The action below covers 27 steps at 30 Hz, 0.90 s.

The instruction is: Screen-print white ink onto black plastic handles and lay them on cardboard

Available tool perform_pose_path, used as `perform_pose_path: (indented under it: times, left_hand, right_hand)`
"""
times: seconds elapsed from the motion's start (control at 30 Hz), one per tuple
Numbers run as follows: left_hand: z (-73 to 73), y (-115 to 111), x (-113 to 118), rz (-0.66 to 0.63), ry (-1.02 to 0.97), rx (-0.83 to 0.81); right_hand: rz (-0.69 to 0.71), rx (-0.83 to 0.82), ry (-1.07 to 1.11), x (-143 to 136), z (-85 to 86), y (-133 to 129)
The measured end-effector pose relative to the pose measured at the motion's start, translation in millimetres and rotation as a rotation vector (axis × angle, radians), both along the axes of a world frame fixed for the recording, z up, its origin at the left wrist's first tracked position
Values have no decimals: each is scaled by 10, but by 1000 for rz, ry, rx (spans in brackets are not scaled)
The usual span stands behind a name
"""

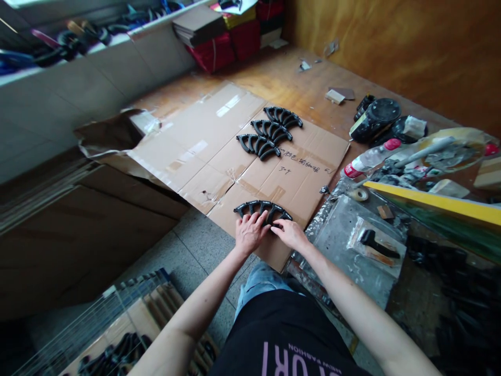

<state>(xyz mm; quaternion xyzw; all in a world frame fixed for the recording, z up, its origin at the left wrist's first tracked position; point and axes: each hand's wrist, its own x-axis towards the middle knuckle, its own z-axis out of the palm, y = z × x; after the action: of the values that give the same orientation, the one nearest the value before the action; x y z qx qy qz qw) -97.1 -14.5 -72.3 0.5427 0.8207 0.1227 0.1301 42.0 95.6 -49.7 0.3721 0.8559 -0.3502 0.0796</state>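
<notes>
A black fan-shaped piece (260, 207), with a curved segmented rim and several spoke-like prongs, lies on the flat cardboard (274, 250) near my body. My left hand (249, 233) is over its left and middle prongs, fingers bent down onto them. At the lower right of the same piece, my right hand (290, 234) has thumb and fingers closed around a prong. The prong ends are partly hidden under my fingers. Farther up on the cardboard, three similar black fan-shaped pieces (258, 145) lie in a staggered row, close to one another.
To the right stand a plastic bottle (370, 158), a dark round container (378, 117) and a tape roll (358, 194). A black hooked part (379, 244) lies on a grey board (336, 235). Red bundles (213, 52) sit at the back; a wire rack (113, 313) stands lower left.
</notes>
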Motion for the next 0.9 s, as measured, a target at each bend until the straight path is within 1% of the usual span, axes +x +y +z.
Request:
perform_pose_path:
  times: [0.13, 0.27, 0.37, 0.47, 0.57, 0.67, 0.73, 0.8, 0.9]
  left_hand:
    - [-42, 42, 212, 85, -5, -1]
    - [-112, 162, 391, 184, -2, -21]
    - [-153, 215, 398, 195, -8, -2]
    - [-202, 216, 290, 164, -11, 25]
    - [-252, 238, 44, 123, 15, 57]
    - [-251, 387, -354, 98, 85, 97]
    - [-209, 586, -678, 95, 126, 109]
    - [-150, 846, -1007, 95, 145, 101]
    - [-84, 1233, -1424, 93, 128, 45]
  right_hand:
    - [-36, -76, 25, 33, 25, 55]
    - [-16, -52, 20, 31, 36, 48]
    - [1, -18, 15, -1, 29, 15]
    - [23, 7, -2, -36, 47, -36]
    - [75, 46, 32, -47, 106, -86]
    - [88, 70, 114, -5, 185, -100]
    - [72, 64, 176, 58, 237, -90]
    - [50, 45, 220, 143, 286, -79]
    - [-10, 11, 254, 308, 350, -75]
